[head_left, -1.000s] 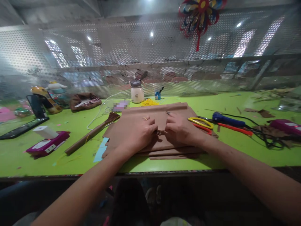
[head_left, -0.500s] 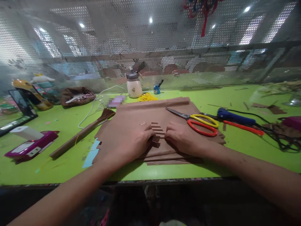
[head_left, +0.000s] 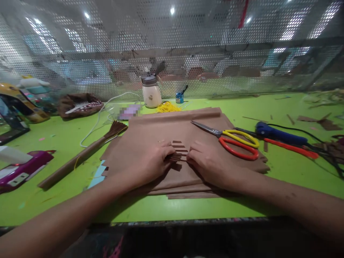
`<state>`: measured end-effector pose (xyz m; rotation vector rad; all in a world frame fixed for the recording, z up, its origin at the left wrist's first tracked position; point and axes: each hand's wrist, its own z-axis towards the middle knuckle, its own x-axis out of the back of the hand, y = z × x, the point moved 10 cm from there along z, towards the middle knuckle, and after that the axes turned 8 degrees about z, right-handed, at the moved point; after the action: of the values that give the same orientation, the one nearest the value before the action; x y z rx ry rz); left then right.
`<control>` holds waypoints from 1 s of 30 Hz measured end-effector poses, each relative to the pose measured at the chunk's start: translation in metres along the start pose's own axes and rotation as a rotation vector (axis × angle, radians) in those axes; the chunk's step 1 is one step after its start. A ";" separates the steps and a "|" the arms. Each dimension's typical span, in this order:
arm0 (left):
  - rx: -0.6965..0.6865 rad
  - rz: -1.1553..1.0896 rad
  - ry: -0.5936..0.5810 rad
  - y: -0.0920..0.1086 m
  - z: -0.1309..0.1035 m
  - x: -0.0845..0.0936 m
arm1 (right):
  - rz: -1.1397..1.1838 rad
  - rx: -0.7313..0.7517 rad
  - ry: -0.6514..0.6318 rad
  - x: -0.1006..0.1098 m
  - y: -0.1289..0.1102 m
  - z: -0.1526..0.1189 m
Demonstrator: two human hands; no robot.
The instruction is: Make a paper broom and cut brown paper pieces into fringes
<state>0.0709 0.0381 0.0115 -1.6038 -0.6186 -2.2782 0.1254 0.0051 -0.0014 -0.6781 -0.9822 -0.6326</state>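
Note:
Several thin strips of fringed brown paper [head_left: 179, 146] stretch between my two hands over a stack of brown paper sheets [head_left: 150, 129]. My left hand [head_left: 154, 159] is closed, its thumb and fingers pinching a pleated bunch of the strips. On the other side, my right hand [head_left: 206, 161] has its fingers curled closed at the right ends of the strips; its fingertips are partly hidden. Scissors [head_left: 221, 133] with one yellow and one red handle rest on the sheets, just beyond my right hand.
Left of the stack lies a rolled brown paper stick [head_left: 80, 159] with a fringed end. A blue-handled tool [head_left: 282, 134] with a cord and a red-handled tool [head_left: 291, 148] lie at right. Behind stand a pale jug [head_left: 151, 95], yellow string [head_left: 168, 106] and a small blue jar [head_left: 179, 97].
The view has shifted slightly closer and lower. Both hands stay at the fringed paper, and the pleated bunch in my left hand now sits a little higher and flatter.

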 end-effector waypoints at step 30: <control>0.196 0.007 -0.143 -0.026 -0.004 -0.016 | 0.229 -0.310 -0.057 -0.001 0.028 0.001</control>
<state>0.0609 0.0584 -0.0096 -1.6782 -0.8417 -2.0388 0.1453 0.0231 -0.0081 -1.0720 -0.8504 -0.5696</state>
